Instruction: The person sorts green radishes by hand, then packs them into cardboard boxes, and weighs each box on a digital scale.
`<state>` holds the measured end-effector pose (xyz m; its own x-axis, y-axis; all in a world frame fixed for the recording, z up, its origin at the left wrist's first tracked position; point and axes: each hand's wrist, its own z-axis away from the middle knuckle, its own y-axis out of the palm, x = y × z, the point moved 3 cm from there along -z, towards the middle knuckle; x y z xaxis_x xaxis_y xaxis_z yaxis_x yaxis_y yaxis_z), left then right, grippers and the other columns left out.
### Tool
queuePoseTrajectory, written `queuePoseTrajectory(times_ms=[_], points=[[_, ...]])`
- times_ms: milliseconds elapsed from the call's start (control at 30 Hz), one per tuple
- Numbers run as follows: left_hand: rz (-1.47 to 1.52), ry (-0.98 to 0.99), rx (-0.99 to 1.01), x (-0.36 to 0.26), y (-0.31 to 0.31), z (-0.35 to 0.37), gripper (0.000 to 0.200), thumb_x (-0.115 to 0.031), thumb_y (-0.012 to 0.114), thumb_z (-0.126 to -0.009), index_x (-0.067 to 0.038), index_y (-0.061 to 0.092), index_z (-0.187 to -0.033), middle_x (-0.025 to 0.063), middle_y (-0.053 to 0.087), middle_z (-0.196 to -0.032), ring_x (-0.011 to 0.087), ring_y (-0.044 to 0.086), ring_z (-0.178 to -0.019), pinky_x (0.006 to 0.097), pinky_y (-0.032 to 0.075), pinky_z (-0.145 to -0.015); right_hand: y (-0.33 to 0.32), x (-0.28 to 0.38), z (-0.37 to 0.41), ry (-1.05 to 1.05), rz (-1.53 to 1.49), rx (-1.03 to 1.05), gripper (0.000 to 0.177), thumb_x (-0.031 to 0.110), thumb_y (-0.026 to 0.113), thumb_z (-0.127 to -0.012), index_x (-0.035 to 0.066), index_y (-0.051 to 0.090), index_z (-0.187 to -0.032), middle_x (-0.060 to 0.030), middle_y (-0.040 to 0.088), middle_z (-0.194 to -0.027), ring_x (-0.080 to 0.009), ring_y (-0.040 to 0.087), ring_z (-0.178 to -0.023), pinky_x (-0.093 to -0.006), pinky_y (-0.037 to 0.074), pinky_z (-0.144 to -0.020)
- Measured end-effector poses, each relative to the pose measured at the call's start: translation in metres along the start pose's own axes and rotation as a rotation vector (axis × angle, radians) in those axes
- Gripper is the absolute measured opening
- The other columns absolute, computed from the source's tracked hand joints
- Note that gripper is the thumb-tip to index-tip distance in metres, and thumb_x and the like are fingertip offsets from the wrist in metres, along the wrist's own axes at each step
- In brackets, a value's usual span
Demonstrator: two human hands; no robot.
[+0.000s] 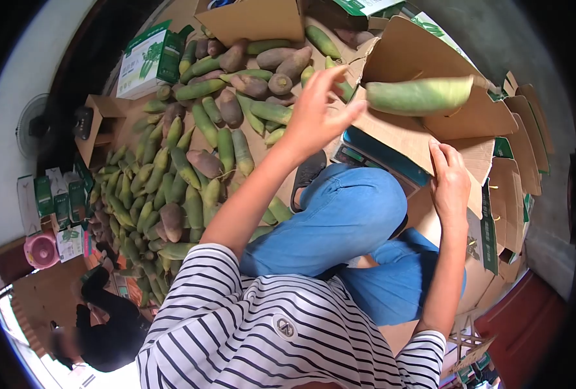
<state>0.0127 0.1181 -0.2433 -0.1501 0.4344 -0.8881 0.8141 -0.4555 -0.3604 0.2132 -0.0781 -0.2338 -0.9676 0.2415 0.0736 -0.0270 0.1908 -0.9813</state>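
My left hand (317,113) is raised with its fingers spread and nothing in it. Just beyond its fingertips a long green vegetable (421,94) is blurred in the air, over the open cardboard box (424,52). My right hand (450,183) lies on the box's near flap (479,159), fingers stretched along its edge. My knees in blue jeans (346,214) are between the two arms.
A big pile of green and brown vegetables (190,162) covers the floor to the left. Green-and-white cartons (146,58) stand behind it, and flat cartons (528,149) are stacked at the right. A person in black (106,324) crouches at the lower left. A dark sandal (307,172) lies by my knee.
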Motion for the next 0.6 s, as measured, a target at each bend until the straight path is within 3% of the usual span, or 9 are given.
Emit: queuePoseTrajectory(times_ms=[100,167,233,333,367,433,500,600], points=[[0.009,-0.258,-0.056,0.080,-0.013,0.045,0.037,-0.017,0.068,-0.088,-0.002,0.056,-0.120,0.0089,0.062,-0.107,0.0163,0.061,-0.093,0.0296,0.050,-0.079,-0.005,0.001,-0.001,-0.008,-0.012,-0.044,0.050,-0.008,0.059,-0.071,0.009,0.063,-0.118,-0.0083,0.061,-0.103,-0.0268,0.060,-0.095,-0.0373,0.053,-0.079],[-0.141,-0.319,-0.036,0.139,-0.033,0.100,0.033,-0.020,0.067,-0.087,0.000,0.059,-0.113,0.0114,0.062,-0.103,0.0197,0.063,-0.090,0.0315,0.051,-0.078,-0.009,0.001,-0.003,-0.007,-0.028,-0.030,0.052,-0.008,0.059,-0.069,0.010,0.064,-0.118,-0.0074,0.061,-0.100,-0.0264,0.060,-0.093,-0.0373,0.052,-0.077],[-0.336,-0.528,0.066,0.189,-0.061,0.158,0.040,-0.023,0.070,-0.082,0.003,0.060,-0.111,0.0193,0.062,-0.106,0.0284,0.063,-0.094,0.0369,0.052,-0.076,-0.008,0.000,-0.004,-0.001,-0.005,-0.015,0.054,-0.008,0.060,-0.068,0.011,0.063,-0.118,-0.0070,0.060,-0.101,-0.0261,0.060,-0.094,-0.0373,0.052,-0.077],[-0.613,-0.651,-0.067,0.252,-0.112,0.231,0.036,-0.022,0.064,-0.083,0.002,0.061,-0.109,0.0227,0.062,-0.105,0.0363,0.059,-0.100,0.0423,0.047,-0.088,-0.011,0.004,-0.004,0.024,-0.012,0.011,0.056,-0.008,0.061,-0.066,0.011,0.063,-0.118,-0.0061,0.059,-0.102,-0.0257,0.059,-0.095,-0.0374,0.052,-0.078],[-0.706,-0.594,-0.146,0.257,-0.130,0.243,0.036,-0.021,0.064,-0.081,0.002,0.061,-0.109,0.0240,0.061,-0.107,0.0379,0.058,-0.104,0.0439,0.045,-0.092,-0.010,0.006,-0.004,0.029,-0.008,0.022,0.056,-0.008,0.061,-0.065,0.011,0.063,-0.119,-0.0061,0.059,-0.102,-0.0256,0.059,-0.095,-0.0374,0.052,-0.078],[-0.893,-0.731,-0.279,0.273,-0.164,0.259,0.039,-0.020,0.064,-0.079,0.004,0.061,-0.110,0.0247,0.061,-0.109,0.0389,0.056,-0.107,0.0441,0.043,-0.095,-0.008,0.008,-0.005,0.024,-0.002,0.029,0.057,-0.007,0.061,-0.065,0.011,0.063,-0.119,-0.0062,0.059,-0.102,-0.0257,0.059,-0.095,-0.0372,0.052,-0.078],[-1.001,-0.728,-0.417,0.295,-0.191,0.272,0.046,-0.022,0.066,-0.080,0.007,0.058,-0.115,0.0255,0.060,-0.113,0.0402,0.055,-0.109,0.0447,0.042,-0.096,-0.009,0.006,-0.007,0.008,0.017,0.018,0.057,-0.007,0.061,-0.065,0.011,0.063,-0.119,-0.0064,0.059,-0.101,-0.0258,0.059,-0.095,-0.0369,0.052,-0.079],[-0.827,-0.998,-0.363,0.336,-0.220,0.280,0.084,-0.049,0.072,-0.077,0.016,0.049,-0.124,0.0327,0.055,-0.124,0.0421,0.052,-0.119,0.0427,0.040,-0.102,-0.009,0.007,-0.008,0.030,0.014,0.031,0.057,-0.007,0.061,-0.065,0.011,0.063,-0.119,-0.0070,0.058,-0.101,-0.0260,0.059,-0.095,-0.0368,0.052,-0.078]])
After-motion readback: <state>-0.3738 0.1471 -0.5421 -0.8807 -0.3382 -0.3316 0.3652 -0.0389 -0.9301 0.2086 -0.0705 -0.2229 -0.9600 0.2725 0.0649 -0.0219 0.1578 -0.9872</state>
